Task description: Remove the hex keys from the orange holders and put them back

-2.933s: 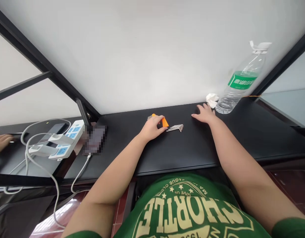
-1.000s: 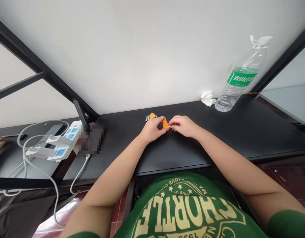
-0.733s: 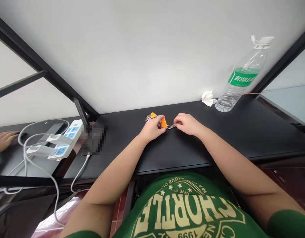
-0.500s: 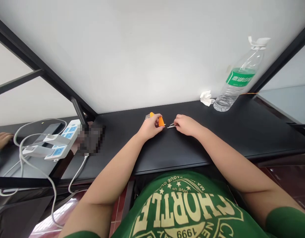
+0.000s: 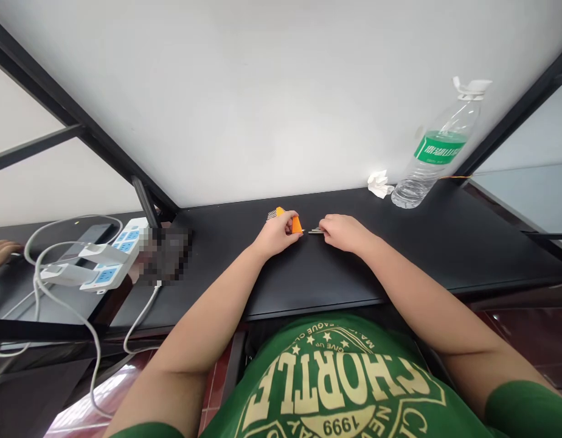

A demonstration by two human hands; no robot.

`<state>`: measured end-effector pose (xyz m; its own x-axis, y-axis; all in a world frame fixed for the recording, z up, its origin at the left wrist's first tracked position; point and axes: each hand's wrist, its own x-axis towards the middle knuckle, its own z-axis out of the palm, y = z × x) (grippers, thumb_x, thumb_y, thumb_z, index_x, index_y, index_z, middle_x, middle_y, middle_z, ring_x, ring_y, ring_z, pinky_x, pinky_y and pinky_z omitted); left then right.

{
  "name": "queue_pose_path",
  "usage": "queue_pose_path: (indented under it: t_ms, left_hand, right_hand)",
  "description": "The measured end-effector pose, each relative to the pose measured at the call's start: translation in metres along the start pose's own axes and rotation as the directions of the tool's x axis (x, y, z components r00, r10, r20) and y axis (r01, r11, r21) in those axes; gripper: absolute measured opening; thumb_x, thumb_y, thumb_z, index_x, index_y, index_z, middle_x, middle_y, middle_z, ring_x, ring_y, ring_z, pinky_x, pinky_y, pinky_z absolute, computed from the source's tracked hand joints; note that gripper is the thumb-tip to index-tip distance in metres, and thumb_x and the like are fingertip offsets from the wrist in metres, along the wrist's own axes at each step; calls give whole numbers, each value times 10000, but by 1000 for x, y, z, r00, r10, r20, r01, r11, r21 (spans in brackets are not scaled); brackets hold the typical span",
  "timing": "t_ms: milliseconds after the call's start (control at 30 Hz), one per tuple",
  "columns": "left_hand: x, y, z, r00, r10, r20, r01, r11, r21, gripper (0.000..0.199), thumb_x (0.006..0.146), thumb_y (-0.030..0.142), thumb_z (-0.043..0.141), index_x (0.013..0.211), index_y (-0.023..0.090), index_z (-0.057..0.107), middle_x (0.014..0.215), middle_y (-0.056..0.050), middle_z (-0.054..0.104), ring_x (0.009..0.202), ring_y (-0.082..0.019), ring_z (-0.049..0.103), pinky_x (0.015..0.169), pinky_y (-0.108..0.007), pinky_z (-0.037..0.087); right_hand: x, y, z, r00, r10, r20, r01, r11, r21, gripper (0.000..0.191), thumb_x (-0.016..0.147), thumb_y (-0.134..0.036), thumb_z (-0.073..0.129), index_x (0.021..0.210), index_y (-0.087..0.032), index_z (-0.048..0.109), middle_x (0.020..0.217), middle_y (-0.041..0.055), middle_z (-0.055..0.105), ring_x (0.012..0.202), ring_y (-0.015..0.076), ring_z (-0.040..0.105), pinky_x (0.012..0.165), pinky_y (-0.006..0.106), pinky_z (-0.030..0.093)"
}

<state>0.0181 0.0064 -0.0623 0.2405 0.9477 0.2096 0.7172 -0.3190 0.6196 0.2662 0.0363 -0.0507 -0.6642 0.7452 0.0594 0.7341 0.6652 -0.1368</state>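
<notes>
My left hand [image 5: 277, 233] is closed on an orange piece [image 5: 296, 225], its fingers wrapped round it over the black table [image 5: 308, 274]. A small striped thing [image 5: 272, 214] shows just behind that hand. To the right, my right hand [image 5: 341, 231] pinches thin silvery strips [image 5: 315, 230] whose ends point left toward the orange piece. A narrow gap separates the strips from the piece. What exactly the strips are is too small to tell.
A clear bottle with a green label [image 5: 438, 148] and a crumpled tissue [image 5: 379, 184] stand at the back right. At the left are a white power strip [image 5: 117, 258], cables, a dark phone [image 5: 96, 237] and another person's hand [image 5: 2, 253].
The strips in my right hand lie closer together and more level than before. My left hand is nearly still. The view has shifted slightly.
</notes>
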Motion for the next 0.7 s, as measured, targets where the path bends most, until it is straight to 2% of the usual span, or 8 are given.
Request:
queue_pose_path:
  t_ms: [133, 233, 367, 567, 700]
  left_hand:
    - [0, 2, -1, 1000, -3, 4, 3, 1000, -2, 474, 800, 306, 744, 1248, 245, 600, 924, -2, 670, 765, -156, 637, 791, -317, 542]
    - [-1, 3, -2, 1000, -5, 7, 4, 1000, 10, 476, 797, 301, 738, 1248, 244, 597, 923, -5, 676, 773, -166, 644, 798, -327, 541]
    - [-2, 5, -3, 1000, 4, 6, -4, 1000, 4, 484, 795, 297, 733, 1257, 247, 596, 931, -9, 686, 798, -178, 655, 818, -336, 543]
    - [-3, 5, -1, 999, 33, -9, -33, 999, 5, 499, 797, 321, 753, 1271, 250, 613, 960, -9, 701, 801, -171, 650, 814, -326, 550]
    - [-4, 7, -1, 999, 51, -18, -51, 999, 10, 480, 793, 343, 762, 1244, 252, 625, 959, -8, 711, 793, -175, 653, 789, -323, 555]
  right_hand:
    - [0, 2, 1, 999, -1, -35, 2, 1000, 25, 142, 953, -168, 538, 867, -184, 650, 956, 85, 665, 830, 183, 595, 656, 294, 328]
    - [0, 5, 0, 997, 4, -78, 11, 982, 187, 135, 964, -184, 532, 918, -188, 659, 990, 66, 668, 823, 160, 582, 697, 275, 373]
    - [0, 7, -1, 986, -49, -159, 111, 907, 406, 179, 971, -174, 501, 961, -188, 679, 993, 50, 666, 813, 139, 580, 758, 263, 423]
    - [-2, 5, -1, 955, -97, -280, 207, 894, 397, 266, 1012, -199, 461, 985, -187, 725, 1018, 71, 667, 854, 153, 603, 805, 283, 456]
    - [-4, -1, 0, 947, -130, -295, 231, 912, 339, 305, 1025, -216, 448, 1034, -197, 752, 1098, 92, 676, 896, 174, 621, 819, 305, 477]
